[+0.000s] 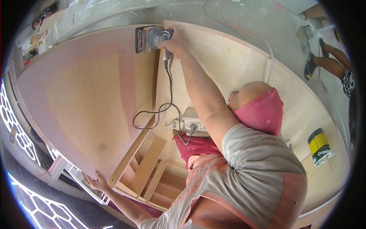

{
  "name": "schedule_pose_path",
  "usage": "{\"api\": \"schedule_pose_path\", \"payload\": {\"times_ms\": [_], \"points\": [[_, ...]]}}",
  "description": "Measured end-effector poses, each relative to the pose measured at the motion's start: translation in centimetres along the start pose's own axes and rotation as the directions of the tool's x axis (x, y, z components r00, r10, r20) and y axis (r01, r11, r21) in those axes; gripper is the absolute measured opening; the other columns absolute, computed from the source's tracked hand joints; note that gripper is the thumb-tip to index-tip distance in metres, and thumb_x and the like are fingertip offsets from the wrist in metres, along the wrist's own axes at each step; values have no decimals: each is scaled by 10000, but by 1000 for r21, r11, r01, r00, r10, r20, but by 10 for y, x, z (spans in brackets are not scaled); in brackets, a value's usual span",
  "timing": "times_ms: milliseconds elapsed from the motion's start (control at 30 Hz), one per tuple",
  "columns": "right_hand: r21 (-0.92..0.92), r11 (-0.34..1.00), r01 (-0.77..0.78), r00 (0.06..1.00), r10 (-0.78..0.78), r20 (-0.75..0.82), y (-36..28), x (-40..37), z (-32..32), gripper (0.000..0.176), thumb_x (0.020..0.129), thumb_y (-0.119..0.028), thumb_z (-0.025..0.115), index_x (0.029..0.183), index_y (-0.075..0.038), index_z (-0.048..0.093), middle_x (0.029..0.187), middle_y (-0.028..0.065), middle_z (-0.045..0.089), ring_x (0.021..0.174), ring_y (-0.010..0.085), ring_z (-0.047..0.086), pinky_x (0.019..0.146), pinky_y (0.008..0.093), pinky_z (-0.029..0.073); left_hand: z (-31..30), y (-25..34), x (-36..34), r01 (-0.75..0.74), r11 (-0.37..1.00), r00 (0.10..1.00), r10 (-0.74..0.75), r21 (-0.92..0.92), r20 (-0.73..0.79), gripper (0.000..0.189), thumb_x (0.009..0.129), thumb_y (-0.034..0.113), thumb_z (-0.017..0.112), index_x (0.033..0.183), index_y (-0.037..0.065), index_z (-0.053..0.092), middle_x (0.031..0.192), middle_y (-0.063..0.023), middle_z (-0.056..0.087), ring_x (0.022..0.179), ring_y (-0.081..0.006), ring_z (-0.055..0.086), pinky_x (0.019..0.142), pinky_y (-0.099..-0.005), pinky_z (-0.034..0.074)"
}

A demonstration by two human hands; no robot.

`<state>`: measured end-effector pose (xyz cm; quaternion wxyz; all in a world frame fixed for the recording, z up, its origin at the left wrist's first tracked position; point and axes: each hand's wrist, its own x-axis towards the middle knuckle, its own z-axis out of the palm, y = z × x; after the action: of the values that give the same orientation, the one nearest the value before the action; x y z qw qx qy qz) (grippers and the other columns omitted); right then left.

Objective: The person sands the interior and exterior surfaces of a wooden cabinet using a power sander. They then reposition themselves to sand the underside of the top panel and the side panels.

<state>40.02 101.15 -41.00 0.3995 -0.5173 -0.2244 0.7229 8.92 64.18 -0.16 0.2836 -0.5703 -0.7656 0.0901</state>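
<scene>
My right hand [173, 42] is stretched far out and grips an orange-and-grey electric sander [150, 38]. The sander rests flat near the far edge of a large pinkish plywood panel [84, 99]. Its black cord [167, 95] loops back to a white power strip [192, 125] beside my knee in pink shorts [263, 110]. My left hand [95, 182] lies flat on the panel's near edge with fingers spread, holding nothing.
A pale plywood sheet [236, 65] lies under me, with a slatted wooden frame [152, 173] beside it. A green-and-yellow can [319, 142] stands at the right. Another person's legs [329, 63] are at the top right. Lit hexagon panels [17, 126] line the left.
</scene>
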Motion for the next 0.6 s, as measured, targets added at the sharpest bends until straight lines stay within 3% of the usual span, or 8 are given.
{"api": "schedule_pose_path", "payload": {"times_ms": [133,233,300,333,400,500,600], "points": [[-70,997,-30,999,27,-39,-2,12,4,734,512,-7,760,1168,12,431,1023,141,529,861,234,581,676,345,530,1,-3,1,20,1000,1000,-20,-10,1,691,796,605,553,1177,29,579,1248,-184,510,1118,-330,521,806,-414,493],[7,999,41,992,-39,-124,-17,9,8,743,539,-49,790,1184,27,427,1078,168,533,910,251,579,723,335,529,1,-3,1,-16,1000,1000,16,3,-4,691,794,601,560,1178,26,577,1245,-183,512,1121,-327,518,819,-413,491],[222,968,-116,986,140,-93,-27,2,11,774,541,-82,808,1201,32,421,1095,169,533,975,257,559,780,330,510,0,0,2,1,1000,1000,-1,-29,2,683,796,592,565,1179,27,576,1243,-184,512,1133,-325,509,832,-417,487],[224,968,-116,986,139,-92,-16,6,14,774,541,-82,808,1201,32,421,1095,169,533,975,257,559,780,330,510,-1,-1,1,0,1000,1000,0,-27,0,683,796,592,565,1179,27,576,1243,-184,512,1133,-325,509,832,-417,487],[-56,993,106,973,-115,-199,11,14,21,777,503,-117,822,1169,7,440,1070,156,536,989,256,542,821,347,481,1,-3,-1,2,1000,1000,-2,7,26,691,797,585,567,1202,25,556,1262,-176,490,1147,-317,490,910,-425,451],[-193,978,76,991,-96,-98,-26,-39,21,786,450,-160,827,1126,-24,447,1044,145,533,982,256,530,845,359,452,1,3,-1,-5,1000,1000,5,-10,-11,687,791,605,560,1173,34,582,1244,-185,509,1126,-330,512,827,-417,489],[-189,972,140,986,-155,-67,9,-55,31,767,423,-176,802,1089,-44,447,1017,128,510,962,251,515,842,348,439,3,1,-2,-25,1000,999,25,19,-24,695,782,615,564,1178,45,581,1247,-190,503,1109,-327,525,814,-411,496]]}}
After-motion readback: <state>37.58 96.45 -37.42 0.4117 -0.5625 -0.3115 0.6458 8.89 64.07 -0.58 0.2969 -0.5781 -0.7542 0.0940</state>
